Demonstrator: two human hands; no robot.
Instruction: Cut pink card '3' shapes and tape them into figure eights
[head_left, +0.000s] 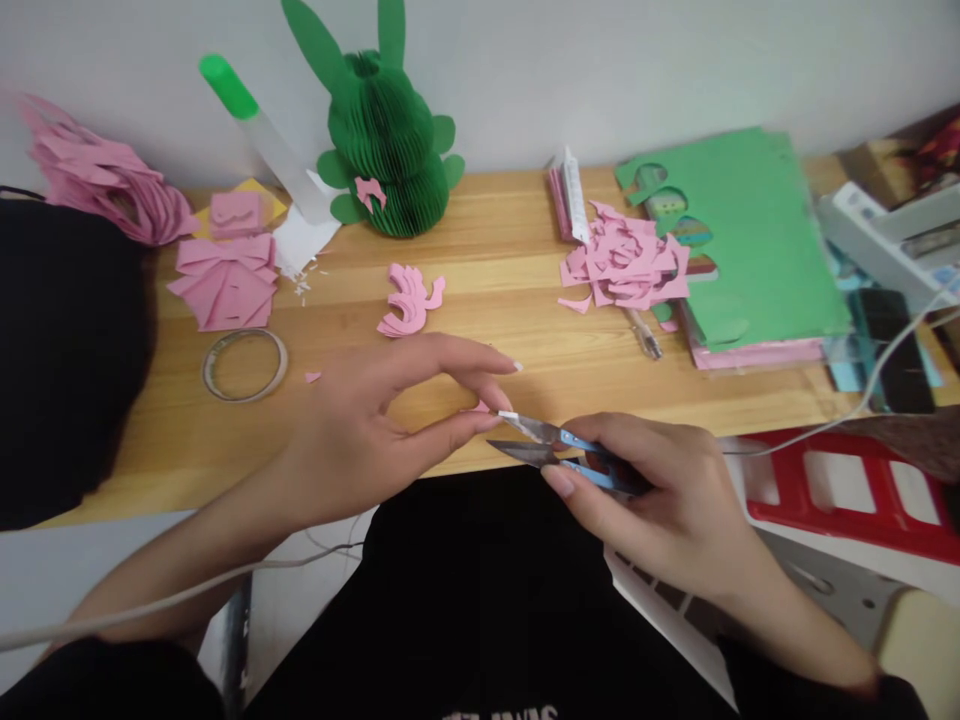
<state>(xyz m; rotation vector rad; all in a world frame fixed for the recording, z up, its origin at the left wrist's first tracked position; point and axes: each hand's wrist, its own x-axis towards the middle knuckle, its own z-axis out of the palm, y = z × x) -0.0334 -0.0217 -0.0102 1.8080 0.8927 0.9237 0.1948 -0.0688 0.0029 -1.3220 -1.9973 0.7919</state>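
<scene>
We see a small pink paper piece [480,408] held at the front edge of the wooden counter [525,310], above a dark lap. The left hand [360,430] has its grip pinched on it between thumb and forefinger. The right hand [660,500] has its grip wrapped round blue-handled snips [559,445], blades slightly parted, tips touching the paper just beside the left fingertips. We judge the risk to be a nicked finger, or the tiny piece slipping free, because so little paper shows. Further back lie pink cut shapes [410,300], a tape ring [244,365], a heap of pink scraps [626,265], green sheets [739,230] and a green paper rabbit [382,130].
</scene>
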